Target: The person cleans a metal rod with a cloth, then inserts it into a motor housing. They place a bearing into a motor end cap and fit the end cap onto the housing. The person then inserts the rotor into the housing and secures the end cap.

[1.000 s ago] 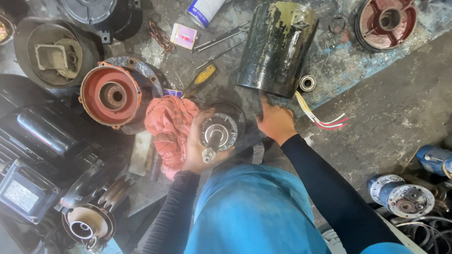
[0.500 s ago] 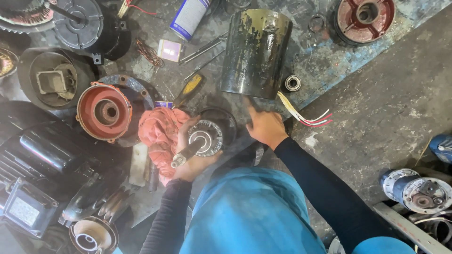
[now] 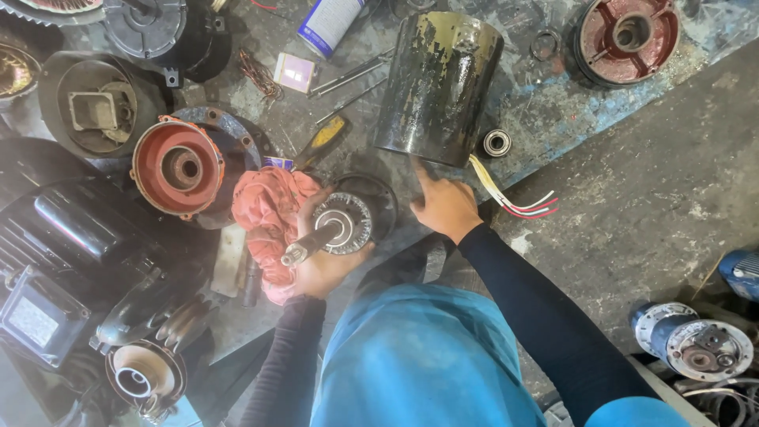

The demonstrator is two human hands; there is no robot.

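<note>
Rotor (image 3: 336, 229) sits gripped in left hand (image 3: 320, 261), shaft toward camera so the end face shows, red rag (image 3: 265, 213) just left of it; right hand (image 3: 444, 207), fingers loose, steadies the stator housing (image 3: 439, 83) directly ahead.

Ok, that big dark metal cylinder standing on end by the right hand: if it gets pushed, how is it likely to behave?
The dark cylinder looks like thick steel, so probably heavy and stiff. It stands upright and tall, so a high push might tip it; once down it would likely roll. Its worn, patchy surface looks greasy, possibly slippery. The right hand touches its lower edge, beside the wires coming from underneath.
</note>
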